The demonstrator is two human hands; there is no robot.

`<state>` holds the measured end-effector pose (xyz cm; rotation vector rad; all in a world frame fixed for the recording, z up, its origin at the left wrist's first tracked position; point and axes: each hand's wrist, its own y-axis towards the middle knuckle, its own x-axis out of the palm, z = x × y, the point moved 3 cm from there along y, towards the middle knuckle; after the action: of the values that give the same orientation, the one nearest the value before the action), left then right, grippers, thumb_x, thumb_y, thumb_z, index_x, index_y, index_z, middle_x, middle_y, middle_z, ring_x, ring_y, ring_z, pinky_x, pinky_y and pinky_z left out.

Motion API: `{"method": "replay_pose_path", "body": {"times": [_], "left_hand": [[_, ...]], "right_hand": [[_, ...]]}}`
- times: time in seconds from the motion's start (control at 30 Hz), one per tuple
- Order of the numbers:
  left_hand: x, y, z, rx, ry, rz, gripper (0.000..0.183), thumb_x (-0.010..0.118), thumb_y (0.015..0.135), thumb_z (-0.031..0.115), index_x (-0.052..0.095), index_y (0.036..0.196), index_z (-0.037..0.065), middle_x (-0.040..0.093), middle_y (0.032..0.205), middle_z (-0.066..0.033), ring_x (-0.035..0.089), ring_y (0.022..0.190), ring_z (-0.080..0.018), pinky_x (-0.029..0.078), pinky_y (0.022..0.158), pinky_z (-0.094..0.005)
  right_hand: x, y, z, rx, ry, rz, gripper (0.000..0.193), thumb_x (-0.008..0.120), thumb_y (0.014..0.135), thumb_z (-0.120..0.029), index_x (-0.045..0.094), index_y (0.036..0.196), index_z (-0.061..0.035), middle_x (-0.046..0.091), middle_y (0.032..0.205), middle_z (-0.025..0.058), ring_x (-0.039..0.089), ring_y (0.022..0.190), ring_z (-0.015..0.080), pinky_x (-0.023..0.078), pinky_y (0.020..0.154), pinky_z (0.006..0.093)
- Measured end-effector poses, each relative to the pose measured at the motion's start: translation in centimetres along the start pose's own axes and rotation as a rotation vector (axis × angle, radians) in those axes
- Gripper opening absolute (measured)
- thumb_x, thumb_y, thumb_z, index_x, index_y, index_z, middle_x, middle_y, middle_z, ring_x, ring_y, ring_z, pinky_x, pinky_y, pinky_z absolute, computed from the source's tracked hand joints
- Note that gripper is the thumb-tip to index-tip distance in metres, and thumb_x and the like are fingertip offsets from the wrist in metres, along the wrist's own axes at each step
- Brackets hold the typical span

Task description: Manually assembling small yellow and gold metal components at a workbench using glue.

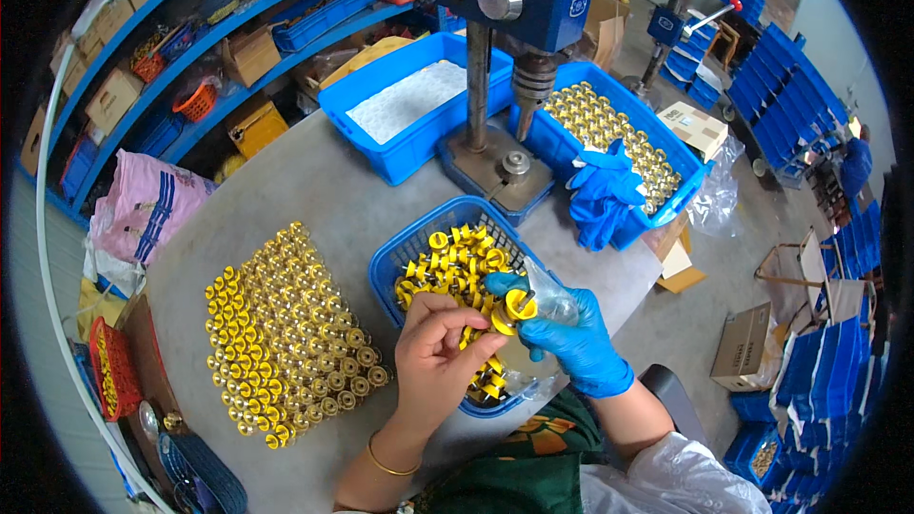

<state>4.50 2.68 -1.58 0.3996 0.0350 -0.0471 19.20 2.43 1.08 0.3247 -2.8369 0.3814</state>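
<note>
My right hand (569, 333), in a blue glove, holds a yellow ring-shaped cap (519, 305) and a clear plastic piece above a blue mesh basket (405, 246) filled with yellow caps (457, 262). My bare left hand (436, 347), with a gold bangle at the wrist, hovers over the basket with its fingers curled and the fingertips reaching toward the held cap. To the left, several assembled gold and yellow pieces (286, 333) stand in tight rows on the grey table (314, 181).
A blue hand press (509, 9) stands behind the basket. A blue bin of white parts (409, 100) is left of it, a blue bin of gold parts (619, 138) with blue gloves (602, 190) draped on it to the right. Shelves with boxes run along the left.
</note>
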Motion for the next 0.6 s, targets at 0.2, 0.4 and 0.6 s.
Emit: {"method": "replay_pose_path", "body": {"times": [0.2, 0.4, 0.6], "left_hand": [[0.2, 0.0, -0.3, -0.05, -0.113, 0.046, 0.015, 0.064, 0.066, -0.003, 0.056, 0.078, 0.001, 0.042, 0.08, -0.0007, 0.035, 0.055, -0.0035, 0.029, 0.048, -0.0163], [-1.4, 0.4, -2.1, -0.173, -0.32, 0.055, 0.014, 0.058, 0.071, -0.005, 0.055, 0.083, 0.0, 0.042, 0.084, -0.0006, 0.04, 0.067, -0.0051, 0.033, 0.06, -0.0153], [-1.7, 0.7, -2.3, -0.139, -0.326, -0.036, 0.014, 0.058, 0.07, -0.005, 0.055, 0.083, -0.001, 0.041, 0.085, -0.0012, 0.039, 0.068, -0.0045, 0.033, 0.06, -0.0163]], "right_hand": [[0.9, 0.0, 0.5, -0.204, -0.038, 0.061, 0.038, 0.06, 0.074, -0.021, 0.053, 0.105, -0.0014, 0.056, 0.093, 0.0034, 0.049, 0.069, 0.0053, 0.041, 0.053, 0.0183], [-0.8, -0.2, 1.1, -0.251, -0.03, 0.096, 0.052, 0.05, 0.076, -0.046, 0.058, 0.085, 0.0042, 0.058, 0.068, 0.01, 0.05, 0.049, 0.0096, 0.041, 0.046, 0.0182], [-0.7, -0.7, 0.6, -0.055, -0.067, -0.136, 0.036, 0.052, 0.077, -0.03, 0.057, 0.065, 0.0028, 0.054, 0.049, 0.007, 0.051, 0.044, 0.0122, 0.041, 0.047, 0.0217]]}}
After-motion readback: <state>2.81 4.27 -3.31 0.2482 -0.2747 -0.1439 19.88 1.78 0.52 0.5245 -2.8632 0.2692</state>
